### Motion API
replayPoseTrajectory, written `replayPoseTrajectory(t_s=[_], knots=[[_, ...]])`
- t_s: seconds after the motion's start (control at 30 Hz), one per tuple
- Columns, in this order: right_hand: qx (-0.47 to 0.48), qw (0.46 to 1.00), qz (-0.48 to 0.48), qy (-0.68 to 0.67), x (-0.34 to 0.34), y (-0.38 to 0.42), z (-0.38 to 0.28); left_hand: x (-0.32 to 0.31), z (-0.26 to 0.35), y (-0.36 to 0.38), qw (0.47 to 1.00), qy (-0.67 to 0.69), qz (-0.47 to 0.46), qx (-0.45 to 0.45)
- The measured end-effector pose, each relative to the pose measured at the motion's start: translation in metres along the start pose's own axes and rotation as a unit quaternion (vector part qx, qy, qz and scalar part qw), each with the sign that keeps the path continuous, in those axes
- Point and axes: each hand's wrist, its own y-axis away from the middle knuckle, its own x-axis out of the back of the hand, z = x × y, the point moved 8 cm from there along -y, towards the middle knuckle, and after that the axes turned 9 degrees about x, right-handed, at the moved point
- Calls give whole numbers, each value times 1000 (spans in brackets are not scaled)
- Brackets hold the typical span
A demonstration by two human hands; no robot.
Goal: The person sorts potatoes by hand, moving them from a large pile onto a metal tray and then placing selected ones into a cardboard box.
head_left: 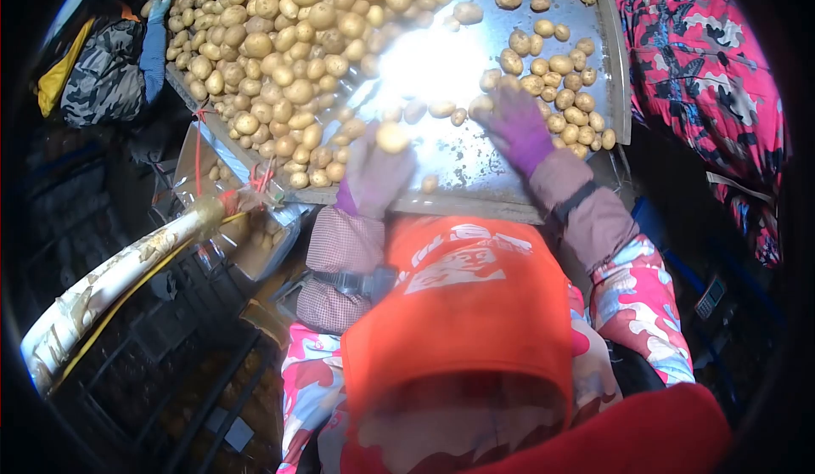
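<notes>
My left hand [378,172], in a purple-cuffed glove, is at the near edge of the metal sorting table. A pale potato [392,138] is at its fingers and appears gripped, though motion blurs it. My right hand [519,130], in a purple glove, reaches over the table with its fingers stretched forward and apart. Its blurred fingertips are against the left side of a loose group of potatoes [563,64]. Between the hands, a few potatoes [441,109] lie on the shiny metal surface [458,155]. One small potato [429,183] sits by the near edge.
A large heap of potatoes [280,41] covers the table's left side. Strong glare hides part of the middle. Another person's blue sleeve [154,58] shows at far left; a person in pink camouflage [696,75] stands at right. A wrapped white pipe [127,283] slants up at left.
</notes>
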Motion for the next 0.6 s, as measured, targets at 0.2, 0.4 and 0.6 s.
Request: replayPoseTrajectory(t_s=[0.2,0.4,0.6], knots=[[-59,985,11,159,67,-42,51,52,64,45,918,-308,168,-182],[123,990,-73,11,15,-20,-78,42,115,102,461,-688,424,-367],[415,904,-74,-67,-122,-1,-121,94,84,69,169,-843,485,-160]])
